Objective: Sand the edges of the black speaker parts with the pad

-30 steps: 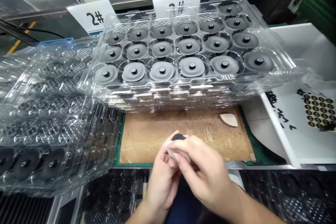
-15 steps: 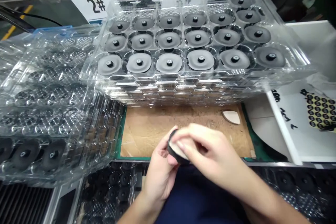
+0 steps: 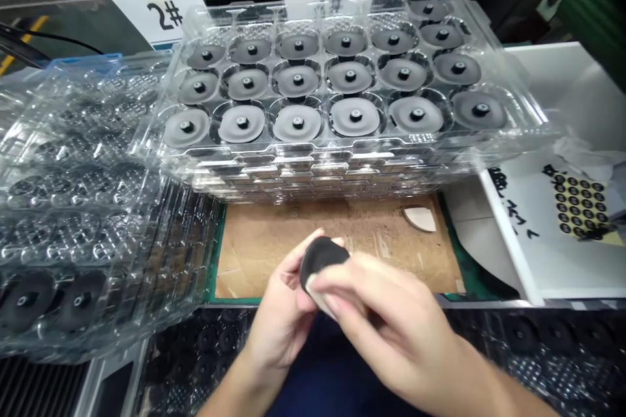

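My left hand (image 3: 278,319) grips a round black disc (image 3: 320,255) from below and behind, fingers curled round its edge. My right hand (image 3: 376,319) comes over it from the right, fingertips pinched on a pale piece (image 3: 315,288) against the disc's lower face. Both hands hover above the near edge of a brown board (image 3: 259,247). Behind the board stands a stack of clear plastic trays (image 3: 337,163); the top tray holds several grey discs (image 3: 298,122) with black centres.
More clear trays (image 3: 88,208) are stacked at the left, a few black discs in the nearest row. A white bin (image 3: 538,241) at the right carries a sheet of small black dots (image 3: 581,205). A pale wedge (image 3: 419,218) lies on the board. Paper labels marked 2# (image 3: 156,10) stand behind.
The disc has turned in my hands so that its black face shows more on top, and my right fingertips have slid lower on it. The view has shifted slightly.
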### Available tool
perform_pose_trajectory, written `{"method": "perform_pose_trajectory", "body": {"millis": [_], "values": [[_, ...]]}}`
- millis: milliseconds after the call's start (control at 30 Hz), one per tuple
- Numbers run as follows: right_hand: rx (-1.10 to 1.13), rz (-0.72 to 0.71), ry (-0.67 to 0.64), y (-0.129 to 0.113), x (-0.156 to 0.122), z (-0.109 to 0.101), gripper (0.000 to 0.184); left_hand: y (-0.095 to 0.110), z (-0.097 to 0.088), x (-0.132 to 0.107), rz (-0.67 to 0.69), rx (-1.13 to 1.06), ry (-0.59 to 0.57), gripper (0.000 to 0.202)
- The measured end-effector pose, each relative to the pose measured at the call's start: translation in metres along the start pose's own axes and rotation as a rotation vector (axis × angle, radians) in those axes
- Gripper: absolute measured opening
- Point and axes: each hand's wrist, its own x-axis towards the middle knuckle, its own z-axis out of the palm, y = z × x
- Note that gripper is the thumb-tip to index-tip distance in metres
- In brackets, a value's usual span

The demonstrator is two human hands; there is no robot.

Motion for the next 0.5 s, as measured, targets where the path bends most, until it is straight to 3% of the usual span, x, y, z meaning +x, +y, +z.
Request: {"method": "perform_pose_trajectory", "body": {"millis": [67, 167, 267, 333, 400, 500], "values": [[-0.025, 0.082, -0.095, 0.0, -0.007, -0.01, 0.016, 0.003, 0.001, 0.0, -0.011, -0.02, -0.005, 0.06], [-0.219, 0.122, 0.022, 0.004, -0.01, -0.02, 0.017, 0.001, 0.004, 0.001, -0.023, -0.036, -0.02, 0.061], [-0.315, -0.189, 0.156, 0.012, 0.001, -0.021, 0.019, -0.004, 0.01, 0.001, -0.079, -0.051, -0.047, 0.048], [-0.195, -0.353, 0.075, 0.017, 0.009, -0.02, 0.023, -0.007, 0.011, 0.001, -0.134, -0.048, -0.103, 0.036], [-0.111, -0.299, -0.025, 0.019, 0.013, -0.02, 0.023, -0.007, 0.01, 0.0, -0.156, -0.032, -0.135, 0.035], [-0.25, -0.148, 0.035, 0.015, 0.012, -0.02, 0.02, -0.008, 0.007, 0.0, -0.125, 0.005, -0.098, 0.041]]}}
